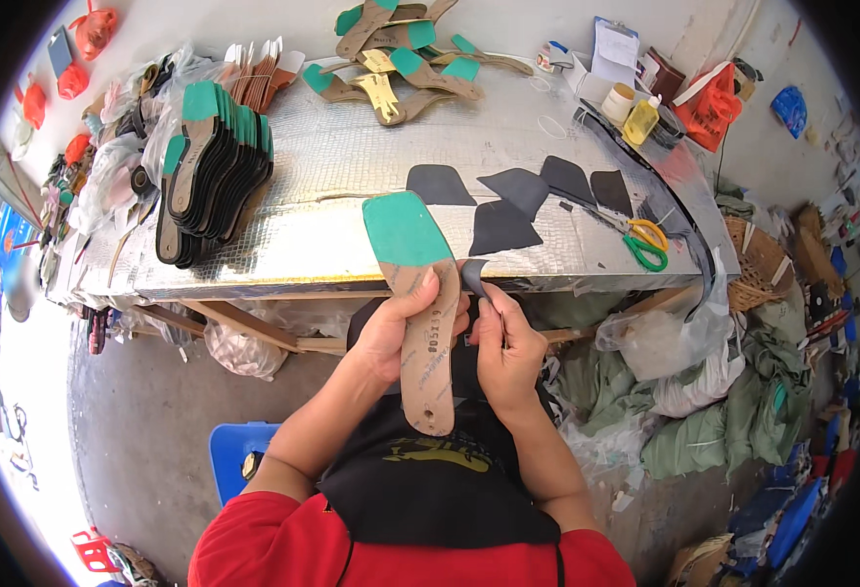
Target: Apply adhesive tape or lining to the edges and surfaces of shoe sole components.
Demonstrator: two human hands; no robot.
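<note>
My left hand is closed round the waist of a shoe insole, its thumb on top. The insole is brown with a green toe end, and a small hole shows near its narrow heel. It is held up in front of the table edge, toe end away from me. My right hand pinches a dark, curled strip against the insole's right edge. Whether the strip is fixed to the insole's underside is hidden. Beyond my hands lie several dark cut pieces, with green-and-yellow-handled scissors to their right.
A tall stack of similar insoles stands at the table's left. More insoles are heaped at the back. A yellow bottle and a white jar stand back right. Green bundles and plastic bags lie under the table's right side.
</note>
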